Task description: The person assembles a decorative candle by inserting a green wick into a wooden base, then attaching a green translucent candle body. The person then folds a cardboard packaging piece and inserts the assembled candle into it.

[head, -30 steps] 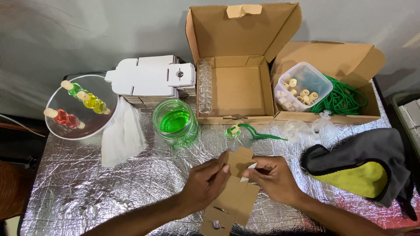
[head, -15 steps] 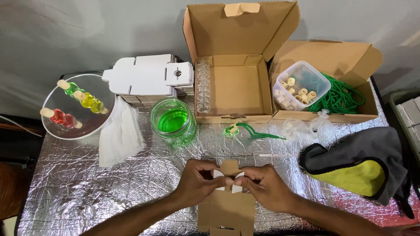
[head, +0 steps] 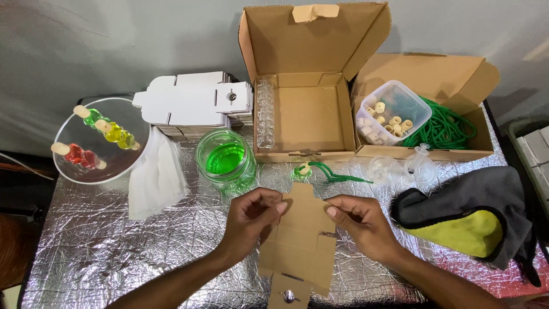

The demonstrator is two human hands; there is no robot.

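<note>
I hold a flat brown cardboard cut-out upright-lengthwise over the foil-covered table. My left hand pinches its left edge near the top. My right hand grips its right edge at the same height. The cut-out has a round hole in its lower tab. Just beyond its top lies a small green-filled bottle with a green cord.
A jar of green liquid, a white cloth, a glass bowl with coloured bottles, a stack of white cut-outs, two open cardboard boxes, a tub of corks, green cords, a grey-yellow cloth.
The cardboard piece has been turned and opened out flat, from a tilted, partly folded pose to lying lengthwise between both hands. Both hands shifted to its upper side edges.
</note>
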